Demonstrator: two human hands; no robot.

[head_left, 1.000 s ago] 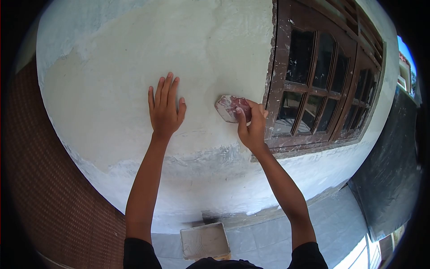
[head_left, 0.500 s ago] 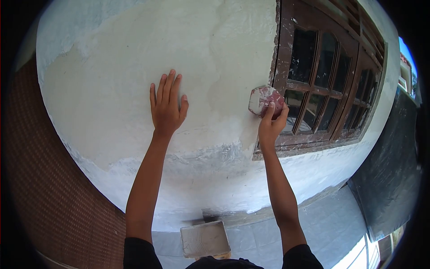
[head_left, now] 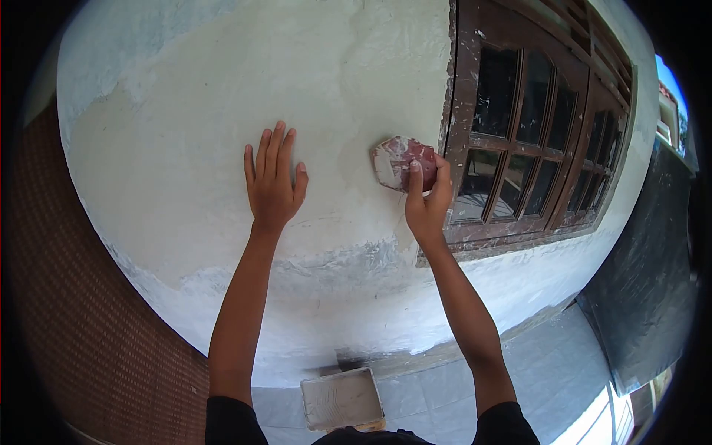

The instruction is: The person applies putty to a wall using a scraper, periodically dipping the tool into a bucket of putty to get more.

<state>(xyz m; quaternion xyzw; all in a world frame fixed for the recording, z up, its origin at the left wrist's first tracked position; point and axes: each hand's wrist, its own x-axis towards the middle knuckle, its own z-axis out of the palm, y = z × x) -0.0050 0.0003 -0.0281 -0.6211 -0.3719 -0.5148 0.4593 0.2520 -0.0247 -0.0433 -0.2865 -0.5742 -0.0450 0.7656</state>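
My left hand (head_left: 271, 189) lies flat on the pale wall (head_left: 185, 185), its fingers stretched upward and thumb out to the side. A flat, many-sided maroon pad (head_left: 393, 165) smeared with white is gripped by my right hand (head_left: 430, 204), thumb across its face and fingers around its right edge. The pad is at the wall's surface, just left of the window frame (head_left: 460, 119); its underside is hidden. Between my two hands the wall has a greyish-cream coat, with rougher white and grey patches (head_left: 363, 258) below.
A paint tray (head_left: 343, 398) with a pale coating stands on the grey floor covering (head_left: 423, 393) at the wall's foot. A brown woven panel (head_left: 104, 319) borders the left side. Dark sheeting (head_left: 638, 274) hangs at the right, beyond the wooden window.
My right hand has moved the maroon pad leftward, off the window frame's edge and further onto the wall. My left hand keeps its place on the wall, with a slight view shift.
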